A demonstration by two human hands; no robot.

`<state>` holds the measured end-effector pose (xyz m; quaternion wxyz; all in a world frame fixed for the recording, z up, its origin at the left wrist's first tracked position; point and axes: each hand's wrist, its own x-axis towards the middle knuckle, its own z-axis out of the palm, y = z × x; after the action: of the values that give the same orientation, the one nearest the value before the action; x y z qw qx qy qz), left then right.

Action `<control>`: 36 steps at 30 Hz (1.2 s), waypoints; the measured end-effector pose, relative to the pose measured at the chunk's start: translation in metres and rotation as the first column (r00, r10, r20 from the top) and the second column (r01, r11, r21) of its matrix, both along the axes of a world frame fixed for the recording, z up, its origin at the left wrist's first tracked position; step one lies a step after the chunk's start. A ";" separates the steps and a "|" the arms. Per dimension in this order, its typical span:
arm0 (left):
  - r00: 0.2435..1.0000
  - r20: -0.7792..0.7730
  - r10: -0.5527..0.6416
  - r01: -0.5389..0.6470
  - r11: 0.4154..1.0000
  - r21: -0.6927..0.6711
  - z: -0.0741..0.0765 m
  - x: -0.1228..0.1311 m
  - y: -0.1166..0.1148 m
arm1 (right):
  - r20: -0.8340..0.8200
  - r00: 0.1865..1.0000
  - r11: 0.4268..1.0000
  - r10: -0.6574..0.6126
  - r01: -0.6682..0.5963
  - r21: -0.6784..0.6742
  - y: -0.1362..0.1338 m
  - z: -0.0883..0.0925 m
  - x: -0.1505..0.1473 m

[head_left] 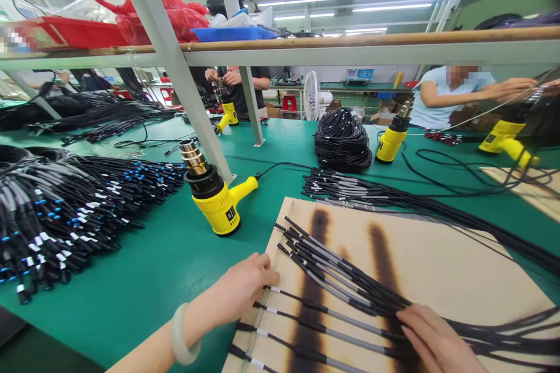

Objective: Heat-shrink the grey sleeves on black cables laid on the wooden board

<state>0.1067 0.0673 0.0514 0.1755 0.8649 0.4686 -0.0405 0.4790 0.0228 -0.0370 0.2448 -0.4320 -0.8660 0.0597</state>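
My left hand (252,280), with a pale bangle (180,335) at its wrist, is closed at the left edge of a scorched wooden board (455,256). Its fingertips pinch the end of a black cable (291,296). Below it, several more cables (306,327) lie spaced apart across the board, their ends at a clear strip along its edge. My right hand (437,341) is closed on cables at the board's lower right, its fingertips partly hiding them. Just above, a loose bunch of black cables with grey sleeves (332,268) lies slanted over two dark burn marks.
A yellow heat gun (219,204) stands nozzle-up left of the board. Cable bundles lie at left (65,210) and behind the board (371,189); a coil (342,140) sits farther back. A shelf (306,55) crosses overhead on metal posts. Two people work opposite near other heat guns (392,137).
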 end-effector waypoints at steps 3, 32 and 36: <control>0.998 -0.060 0.030 -0.025 0.995 0.093 0.004 0.013 0.010 | 0.078 0.994 0.997 -0.078 0.078 -0.005 0.003 -0.014 -0.003; 0.997 -0.064 0.036 -0.016 0.957 0.290 -0.027 0.039 0.046 | -0.089 0.976 0.977 -0.200 0.206 0.058 0.058 -0.020 -0.014; 0.998 -0.037 0.054 -0.043 0.969 0.245 -0.029 0.037 0.047 | -0.054 0.980 0.980 -0.194 0.196 0.032 0.049 -0.025 -0.017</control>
<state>0.1436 0.1141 0.0220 0.0585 0.8670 0.4949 0.0030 0.4617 0.0717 -0.0625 0.2790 -0.5085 -0.8141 0.0303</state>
